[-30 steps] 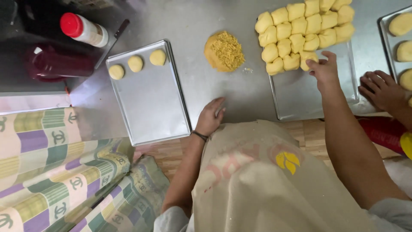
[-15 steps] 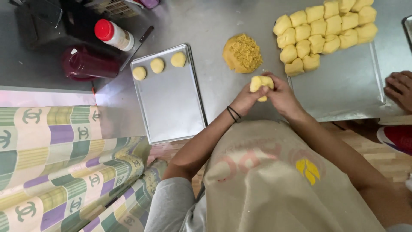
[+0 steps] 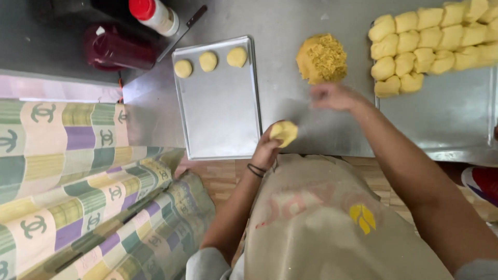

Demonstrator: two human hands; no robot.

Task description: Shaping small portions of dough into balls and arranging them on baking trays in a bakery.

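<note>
My left hand (image 3: 267, 148) holds a flattened piece of yellow dough (image 3: 284, 132) near the table's front edge, beside the baking tray (image 3: 220, 111). My right hand (image 3: 332, 96) is blurred, stretched toward the mound of crumbly yellow filling (image 3: 322, 58) and just short of it; its fingers hold nothing that I can make out. Three round dough pieces (image 3: 208, 61) lie in a row along the far end of that tray. Several cut dough portions (image 3: 430, 39) are packed together on a second tray (image 3: 446, 116) at the right.
A white bottle with a red cap (image 3: 154, 15) and a dark red container (image 3: 116, 49) stand at the back left, with a knife (image 3: 182, 32) beside them. A patterned cloth (image 3: 78, 181) covers the left. A red object (image 3: 485, 181) sits at the right edge.
Both hands were together on one dough piece half a second ago. Now the left hand keeps the dough and the right hand has moved up toward the filling mound.
</note>
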